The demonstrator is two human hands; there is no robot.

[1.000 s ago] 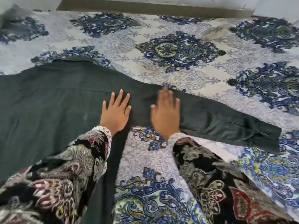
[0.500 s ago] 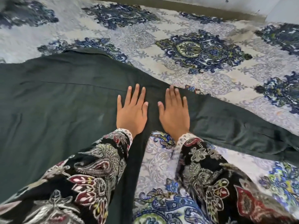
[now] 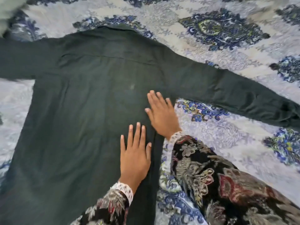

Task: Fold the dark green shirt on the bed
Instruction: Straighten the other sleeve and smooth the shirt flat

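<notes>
The dark green shirt [image 3: 84, 114] lies spread flat on the bed, back side up, collar at the top. One sleeve runs off the left edge of the view, the other stretches to the right edge. My left hand [image 3: 135, 153] rests flat on the shirt's body near its right side seam, fingers apart. My right hand [image 3: 162, 113] lies flat a little higher, across the seam just below the armpit, fingers spread. Neither hand holds cloth.
A bedsheet [image 3: 227, 51] with blue and green ornaments on a pale ground covers the bed all around the shirt. My patterned dark sleeves [image 3: 211, 176] reach in from the bottom.
The view has swung left, so the whole shirt body shows. Both hands have slid from the armpit area down the right side of the shirt, the left hand lower than the right.
</notes>
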